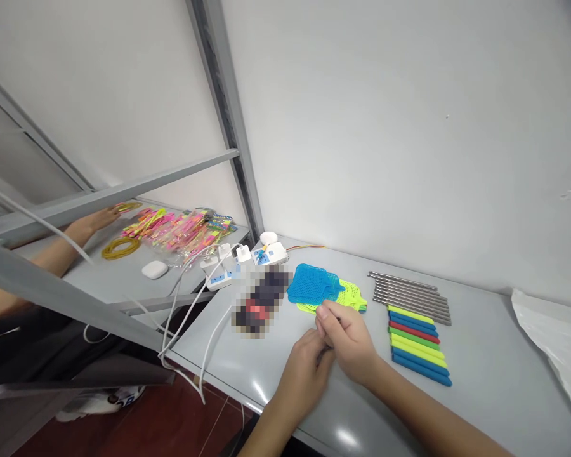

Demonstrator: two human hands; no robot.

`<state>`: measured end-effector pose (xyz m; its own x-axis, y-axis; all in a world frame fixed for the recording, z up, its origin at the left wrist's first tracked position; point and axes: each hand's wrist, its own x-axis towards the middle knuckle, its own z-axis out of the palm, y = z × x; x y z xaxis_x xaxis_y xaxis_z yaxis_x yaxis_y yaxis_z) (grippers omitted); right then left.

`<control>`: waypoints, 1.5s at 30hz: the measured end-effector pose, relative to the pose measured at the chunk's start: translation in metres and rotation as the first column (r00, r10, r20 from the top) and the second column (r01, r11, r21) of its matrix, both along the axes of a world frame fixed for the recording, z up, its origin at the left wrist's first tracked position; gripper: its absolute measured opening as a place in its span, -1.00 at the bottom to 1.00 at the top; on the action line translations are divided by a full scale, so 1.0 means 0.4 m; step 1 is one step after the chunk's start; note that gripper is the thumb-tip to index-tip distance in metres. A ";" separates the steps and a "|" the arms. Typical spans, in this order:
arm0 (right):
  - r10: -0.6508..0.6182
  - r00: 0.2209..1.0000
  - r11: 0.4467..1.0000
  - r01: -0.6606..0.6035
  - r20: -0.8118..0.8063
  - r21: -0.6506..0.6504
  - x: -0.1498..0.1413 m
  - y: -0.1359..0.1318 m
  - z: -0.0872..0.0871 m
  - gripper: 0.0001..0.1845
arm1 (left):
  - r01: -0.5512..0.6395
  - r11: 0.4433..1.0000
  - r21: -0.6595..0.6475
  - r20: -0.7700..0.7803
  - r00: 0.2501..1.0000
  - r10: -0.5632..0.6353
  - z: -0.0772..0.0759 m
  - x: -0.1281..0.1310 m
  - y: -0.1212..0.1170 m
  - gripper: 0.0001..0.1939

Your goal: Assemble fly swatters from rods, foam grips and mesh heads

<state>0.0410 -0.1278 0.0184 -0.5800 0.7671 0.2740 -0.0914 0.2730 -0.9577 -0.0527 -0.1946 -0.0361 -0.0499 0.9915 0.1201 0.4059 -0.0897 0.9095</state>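
On your bench (476, 368), a row of thin metal rods (412, 298) lies out to your right, with a row of coloured tubes (416, 346) in yellow, blue, red and green just nearer to you. Farther right, a crumpled white sheet (552, 355) covers part of the surface along the wall. On your left, white power strips (223, 273) stand crowded with plugs, and their white cables (204, 349) loop down over the bench's front edge, well to the left of your hands. Between the strips and the mesh lies a dark and red thing (261, 301), too blurred to name. A grey metal post (235, 127) and its crossbars part your place from the next one, where another person's hand (99, 219) reaches in beside pink and yellow packets (185, 231) and a yellow coil (120, 248). The blue mesh pieces (311, 284) lie stacked partly over yellow mesh pieces (352, 296), just beyond your hands; your right hand (346, 336) hides part of the yellow ones' near edge. Both your forearms come in low from the front, and your left hand (309, 362) meets the right one, knuckles up. The fingers of both are curled inward; you cannot tell from here whether they pinch anything.
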 end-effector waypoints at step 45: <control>-0.308 0.619 0.948 0.131 0.722 0.291 -0.076 0.346 -0.050 -0.59 | -0.069 0.998 -0.015 0.695 0.717 0.060 0.046 0.033 -0.030 -0.61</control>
